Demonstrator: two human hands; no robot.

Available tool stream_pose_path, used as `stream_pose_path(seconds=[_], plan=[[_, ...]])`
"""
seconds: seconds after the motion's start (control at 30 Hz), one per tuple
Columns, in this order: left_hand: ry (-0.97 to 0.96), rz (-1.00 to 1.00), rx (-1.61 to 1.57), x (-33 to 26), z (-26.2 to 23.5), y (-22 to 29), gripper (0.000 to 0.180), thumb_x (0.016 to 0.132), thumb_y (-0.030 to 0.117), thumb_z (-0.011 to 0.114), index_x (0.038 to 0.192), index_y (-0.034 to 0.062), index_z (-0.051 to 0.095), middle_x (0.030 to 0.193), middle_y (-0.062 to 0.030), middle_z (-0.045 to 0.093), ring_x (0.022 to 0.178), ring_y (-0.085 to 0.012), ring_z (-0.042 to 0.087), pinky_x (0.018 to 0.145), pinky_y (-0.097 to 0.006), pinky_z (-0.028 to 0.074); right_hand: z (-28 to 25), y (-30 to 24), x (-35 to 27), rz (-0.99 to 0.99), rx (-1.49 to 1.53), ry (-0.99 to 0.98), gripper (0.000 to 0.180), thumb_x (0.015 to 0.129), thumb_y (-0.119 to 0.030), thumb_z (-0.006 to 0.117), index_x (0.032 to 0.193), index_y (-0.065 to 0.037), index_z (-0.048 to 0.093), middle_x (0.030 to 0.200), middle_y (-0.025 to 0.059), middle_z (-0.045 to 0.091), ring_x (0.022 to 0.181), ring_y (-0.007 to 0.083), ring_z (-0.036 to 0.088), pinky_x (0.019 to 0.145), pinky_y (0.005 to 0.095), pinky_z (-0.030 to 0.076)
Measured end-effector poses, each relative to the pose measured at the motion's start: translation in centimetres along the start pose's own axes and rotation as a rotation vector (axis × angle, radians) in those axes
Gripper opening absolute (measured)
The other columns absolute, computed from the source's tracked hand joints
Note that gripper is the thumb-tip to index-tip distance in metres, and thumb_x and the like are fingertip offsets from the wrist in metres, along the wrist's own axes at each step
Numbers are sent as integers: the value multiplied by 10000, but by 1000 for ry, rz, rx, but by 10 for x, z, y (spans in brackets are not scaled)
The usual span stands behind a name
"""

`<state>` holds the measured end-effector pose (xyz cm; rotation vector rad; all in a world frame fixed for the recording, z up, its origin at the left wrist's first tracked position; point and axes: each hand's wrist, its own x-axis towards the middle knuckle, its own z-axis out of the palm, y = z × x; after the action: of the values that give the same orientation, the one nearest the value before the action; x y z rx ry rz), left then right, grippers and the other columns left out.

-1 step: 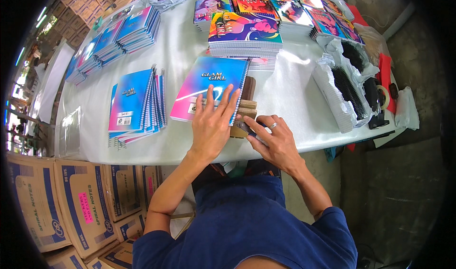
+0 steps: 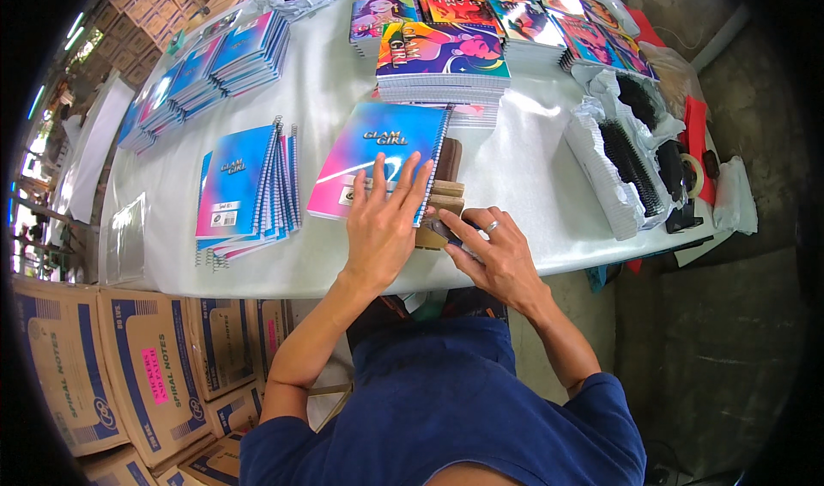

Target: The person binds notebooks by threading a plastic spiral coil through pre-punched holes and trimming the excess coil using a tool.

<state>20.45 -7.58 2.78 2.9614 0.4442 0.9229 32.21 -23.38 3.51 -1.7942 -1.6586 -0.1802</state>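
The left hand (image 2: 384, 228) lies flat, fingers spread, on the blue-pink notebook (image 2: 378, 160). Just right, the right hand (image 2: 496, 258) presses open fingers on the brown block (image 2: 442, 203), holding nothing.

We see a glossy paper cover on the blue and pink notebook (image 2: 378, 164) under the left hand (image 2: 384, 228), while the brown block (image 2: 445, 196) that the right hand (image 2: 498, 258) touches looks like matt cardboard or wood. The table (image 2: 532, 177) wears a smooth white cloth or plastic sheet. The black spiral coils (image 2: 631, 168) look plastic in crinkly shiny wrapping, and the boxes (image 2: 94, 374) are matt printed cardboard.
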Motion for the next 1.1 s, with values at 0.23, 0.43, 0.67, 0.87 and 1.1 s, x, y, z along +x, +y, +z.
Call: stream_pose_path(seconds=[0.23, 0.43, 0.67, 0.87, 1.1], plan=[[14, 4, -31, -3, -12, -9, 622, 791, 59, 679, 1387, 117, 514, 1399, -52, 537, 1284, -365, 485, 1042, -514, 368, -17, 9, 25, 519, 810, -630, 265, 971, -201, 569, 1147, -21, 651, 774, 121, 619, 753, 185, 601, 635, 341, 507], [275, -99, 64, 17, -69, -84, 565, 814, 154, 693, 1361, 179, 551, 1384, -31, 553, 1218, -331, 559, 995, -467, 433, -28, 64, 40, 286, 396, -119, 266, 952, -143, 579, 1175, -8, 633, 921, 161, 647, 758, 284, 606, 705, 352, 502], [370, -368, -211, -40, -121, -182, 505, 873, 103, 657, 1366, 112, 546, 1370, -62, 571, 1279, -275, 527, 1069, -411, 386, 6, 174, 5, 161, -430, 26, 299, 896, -124, 643, 1186, -49, 634, 1133, 130, 605, 981, 291, 609, 852, 372, 492], [689, -379, -440, -46, -166, -213, 591, 949, 350, 612, 1355, -63, 496, 1381, -123, 537, 1315, -225, 464, 1113, -363, 312, 37, 35, 113, 146, 424, 52, 365, 934, -195, 611, 1239, 3, 572, 1184, 159, 608, 1060, 262, 614, 943, 348, 478], [845, -503, -577, -46, -175, -271, 645, 934, 425, 610, 1371, -34, 493, 1372, -123, 540, 1241, -199, 510, 1073, -320, 364, 192, -83, 206, 146, 234, -252, 683, 935, -395, 598, 1307, 147, 414, 1330, 476, 349, 1265, 531, 417, 1058, 485, 381]])
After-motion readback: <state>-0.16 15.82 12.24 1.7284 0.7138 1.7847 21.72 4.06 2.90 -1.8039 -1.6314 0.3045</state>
